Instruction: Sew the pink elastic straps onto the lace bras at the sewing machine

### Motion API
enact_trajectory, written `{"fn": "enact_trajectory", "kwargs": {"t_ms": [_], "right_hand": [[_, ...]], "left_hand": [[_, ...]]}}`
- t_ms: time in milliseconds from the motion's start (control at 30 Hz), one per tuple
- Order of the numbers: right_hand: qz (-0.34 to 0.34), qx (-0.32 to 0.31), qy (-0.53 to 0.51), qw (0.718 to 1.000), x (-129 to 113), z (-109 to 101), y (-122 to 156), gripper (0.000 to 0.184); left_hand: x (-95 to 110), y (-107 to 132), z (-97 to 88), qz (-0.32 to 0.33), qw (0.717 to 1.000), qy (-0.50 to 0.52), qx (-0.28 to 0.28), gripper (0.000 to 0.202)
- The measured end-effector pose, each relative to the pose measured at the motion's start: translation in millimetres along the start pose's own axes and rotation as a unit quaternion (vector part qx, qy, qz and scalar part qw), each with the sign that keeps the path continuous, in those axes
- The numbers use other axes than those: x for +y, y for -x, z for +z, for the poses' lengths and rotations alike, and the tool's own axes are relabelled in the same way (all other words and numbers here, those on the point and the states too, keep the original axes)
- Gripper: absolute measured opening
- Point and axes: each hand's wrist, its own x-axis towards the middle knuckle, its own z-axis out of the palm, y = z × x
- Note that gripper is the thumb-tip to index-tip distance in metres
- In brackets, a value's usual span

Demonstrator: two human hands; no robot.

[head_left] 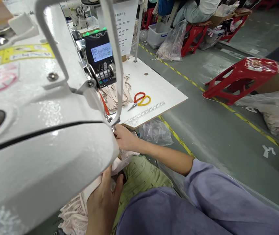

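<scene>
A white sewing machine head (56, 156) fills the left side and hides the needle area. My left hand (103, 199) is below its front edge, thumb apart and fingers partly hidden, gripping pale pink fabric (92, 187). On the far side of the machine's nose is my right hand (128, 140), its fingers curled and their tips out of sight. More pale fabric (127, 161) shows just under that hand; whether the hand grips it is hidden. A heap of pale pink pieces (74, 213) hangs low, near my left wrist.
On the white table (163, 88) lie scissors (141, 99) with red and yellow handles, a printed ruler (145, 112) and pale strips (113, 94). A lit control panel (101, 54) stands behind. Red stools (242, 78), a plastic bin (157, 35), bags and a seated person are beyond.
</scene>
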Motion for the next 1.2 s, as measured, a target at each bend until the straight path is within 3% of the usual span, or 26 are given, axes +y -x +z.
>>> {"fn": "enact_trajectory", "kwargs": {"t_ms": [100,267,400,533,700,1200], "right_hand": [[-0.041,0.021,0.010,0.999,0,0,-1,0.002],[-0.045,0.031,0.027,0.998,0,1,2,0.004],[-0.023,0.100,-0.021,0.995,0,2,12,0.017],[0.004,0.144,-0.041,0.989,2,0,23,0.018],[0.026,0.139,-0.042,0.989,5,-4,31,0.017],[0.035,0.113,-0.073,0.990,7,-4,52,0.017]], "left_hand": [[0,0,-1.3,-0.004,1.000,0.001,0.000,0.062],[-5,3,-5.3,0.011,1.000,-0.023,0.018,0.062],[-5,3,-8.3,-0.001,0.998,-0.057,0.026,0.061],[-4,4,-11.4,0.024,0.998,-0.051,0.026,0.061],[-1,5,-16.9,-0.002,0.997,-0.068,0.034,0.058],[11,4,-13.2,0.037,0.997,-0.046,0.047,0.061]]}}
